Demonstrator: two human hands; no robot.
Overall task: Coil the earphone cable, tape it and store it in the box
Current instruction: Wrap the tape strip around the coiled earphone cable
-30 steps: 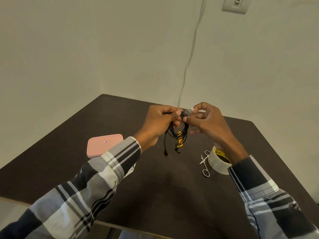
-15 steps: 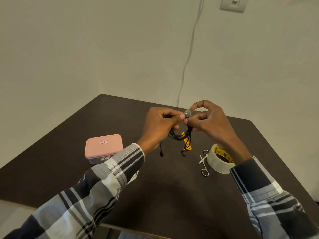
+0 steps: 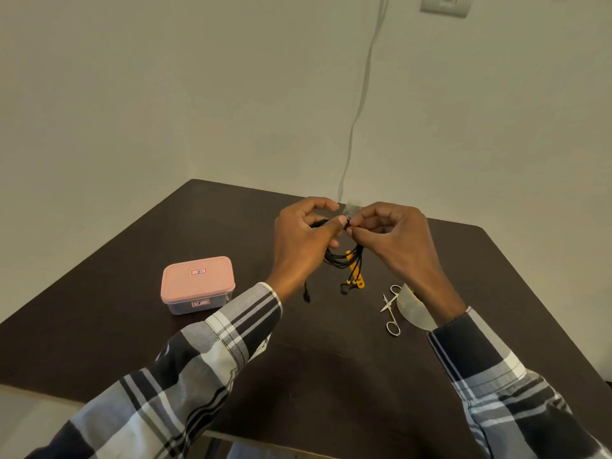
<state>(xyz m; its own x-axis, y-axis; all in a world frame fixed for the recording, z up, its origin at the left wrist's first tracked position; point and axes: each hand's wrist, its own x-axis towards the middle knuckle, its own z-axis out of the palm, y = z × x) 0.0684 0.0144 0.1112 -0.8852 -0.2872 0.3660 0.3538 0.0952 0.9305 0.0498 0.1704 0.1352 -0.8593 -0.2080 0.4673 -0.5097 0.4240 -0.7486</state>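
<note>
While both hands pinch the coiled cable (image 3: 344, 258) (lid shut), each grip closed.

Tape roll (image 3: 414, 311) partly hidden behind the right hand's wrist; tape piece (image 3: 351, 209) above the hands blurred; box (image 3: 197, 283) label print too small to read.

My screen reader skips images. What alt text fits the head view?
Two hands, left hand and right hand, pinch a coiled black earphone cable above a dark wooden table; a closed pink-lidded plastic box sits left, small steel scissors and a clear tape roll right.
</note>
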